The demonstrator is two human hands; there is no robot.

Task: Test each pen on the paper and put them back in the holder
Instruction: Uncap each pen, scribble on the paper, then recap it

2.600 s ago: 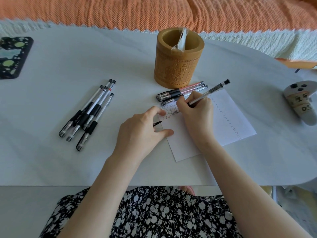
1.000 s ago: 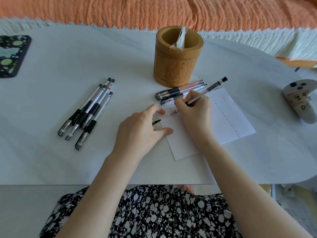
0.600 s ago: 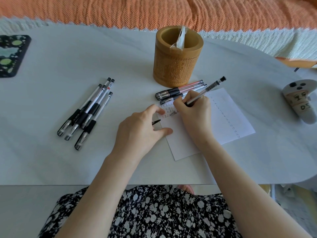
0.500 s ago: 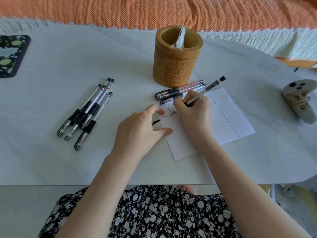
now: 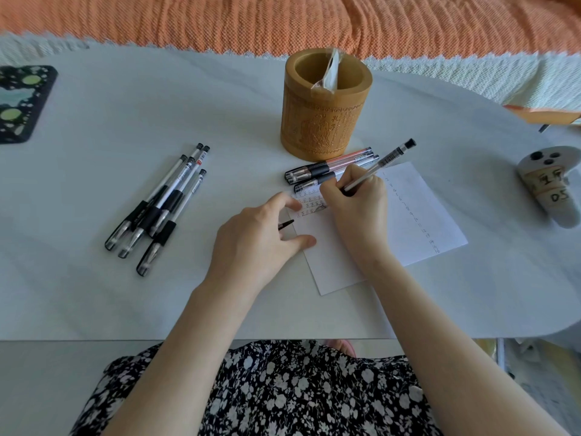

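The right grip (image 5: 355, 209) pinches a pen (image 5: 383, 160), its tip on the paper (image 5: 408, 221) near the holder (image 5: 323, 121). The left grip (image 5: 257, 240) holds a black cap (image 5: 286, 224), thumb on the paper's edge.

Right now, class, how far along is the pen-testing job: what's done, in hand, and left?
Done: rows of test marks fill a top corner of the paper. In hand: the right hand writes with one pen while the left hand steadies the sheet. Left: the holder shows no pens; the nearby pens beside it and five pens to the left lie on the table.
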